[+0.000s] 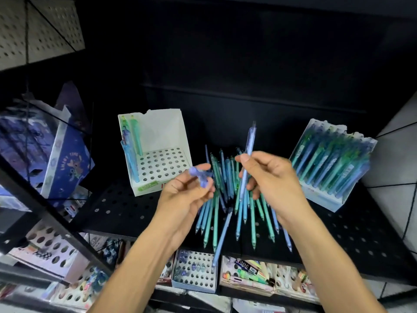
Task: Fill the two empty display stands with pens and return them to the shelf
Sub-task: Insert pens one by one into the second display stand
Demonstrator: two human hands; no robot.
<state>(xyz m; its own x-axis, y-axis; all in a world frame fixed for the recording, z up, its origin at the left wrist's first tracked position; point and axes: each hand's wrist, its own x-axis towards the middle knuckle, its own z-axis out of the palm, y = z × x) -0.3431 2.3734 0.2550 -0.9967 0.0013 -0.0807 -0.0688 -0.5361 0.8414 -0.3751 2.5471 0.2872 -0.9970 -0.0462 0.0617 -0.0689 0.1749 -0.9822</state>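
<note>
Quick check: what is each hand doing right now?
Left hand: fingers pinch a blurred purple pen.
Right hand: fingers grip an upright blue pen.

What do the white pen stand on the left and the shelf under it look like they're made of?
White pen stand: likely matte cardboard, since its back wall is thin and flat with a ragged top edge. Shelf: probably black-painted perforated metal, given its regular punched holes; blur leaves this uncertain.

We have one wide-angle view from the head, looking forward and down, close over the black shelf.
</note>
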